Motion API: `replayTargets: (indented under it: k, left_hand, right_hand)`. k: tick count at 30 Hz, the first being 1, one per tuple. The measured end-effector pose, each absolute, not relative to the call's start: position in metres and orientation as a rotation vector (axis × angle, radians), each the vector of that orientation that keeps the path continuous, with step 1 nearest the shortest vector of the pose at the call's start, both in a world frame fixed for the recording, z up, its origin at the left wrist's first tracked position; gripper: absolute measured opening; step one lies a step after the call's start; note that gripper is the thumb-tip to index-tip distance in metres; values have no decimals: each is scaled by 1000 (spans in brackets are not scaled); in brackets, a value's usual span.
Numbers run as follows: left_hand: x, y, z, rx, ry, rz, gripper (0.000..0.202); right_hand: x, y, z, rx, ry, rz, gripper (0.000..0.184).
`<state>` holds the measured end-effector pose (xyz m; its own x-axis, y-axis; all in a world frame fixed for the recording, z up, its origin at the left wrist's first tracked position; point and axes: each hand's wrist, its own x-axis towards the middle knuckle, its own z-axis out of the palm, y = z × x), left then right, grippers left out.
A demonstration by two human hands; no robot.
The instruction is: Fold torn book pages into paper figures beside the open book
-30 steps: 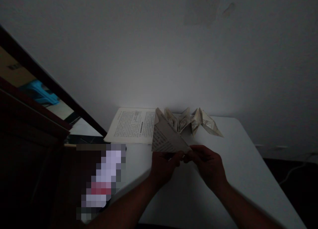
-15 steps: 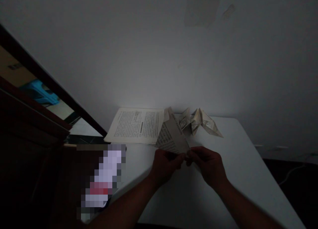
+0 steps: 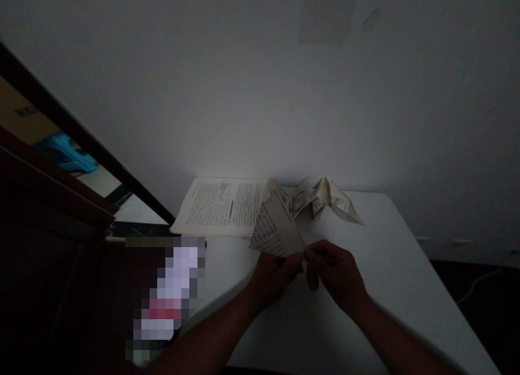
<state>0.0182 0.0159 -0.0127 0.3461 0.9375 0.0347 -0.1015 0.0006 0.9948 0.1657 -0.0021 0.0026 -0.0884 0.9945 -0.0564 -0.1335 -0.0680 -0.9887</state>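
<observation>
So the main thing here is a folded sheet of printed book paper, roughly triangular (image 3: 276, 231), held up just above the white table (image 3: 390, 256) near its middle. Both hands are pinched on its lower corner: the left hand (image 3: 274, 275) grips the bottom edge from the left, and the right hand (image 3: 335, 272) pinches the same corner from the right, so the fingertips of the two hands are basically touching each other there. The sheet tilts up and away from the hands, its point leaning toward the wall.

Right behind it, at the far edge of the table, sits an open book with printed pages (image 3: 223, 206), lying flat. Just to the right of the book there are two small folded shapes made of the same printed paper (image 3: 320, 201), standing close together, the right one with a pointed wing stretching out across the table.

The plain grey wall (image 3: 260, 93) is directly behind all that. Off to the left there's a dark wooden frame (image 3: 81, 142), running diagonally. Lighting is really dim, so fine creases on the held sheet are hard to make out.
</observation>
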Motion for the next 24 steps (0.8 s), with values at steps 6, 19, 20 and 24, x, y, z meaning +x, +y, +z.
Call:
replayTargets:
  k: [6,19,20,24]
  left_hand:
    - [12,17,-14,1290,942,1049,37]
    - [15,20,-13,1174,840,1038,37]
    - [14,20,-13,1182,838,1043,37]
    - [11,20,-13,1233,816,1021,34]
  right_hand:
    - [170,2,-7,-974,-1066,1517,25]
    - [172,2,-6,-937,-1167,1517,21]
    - [173,2,-6,-935,-1183,1523,20]
    - [174,3,-5,-951,-1221,1534,19]
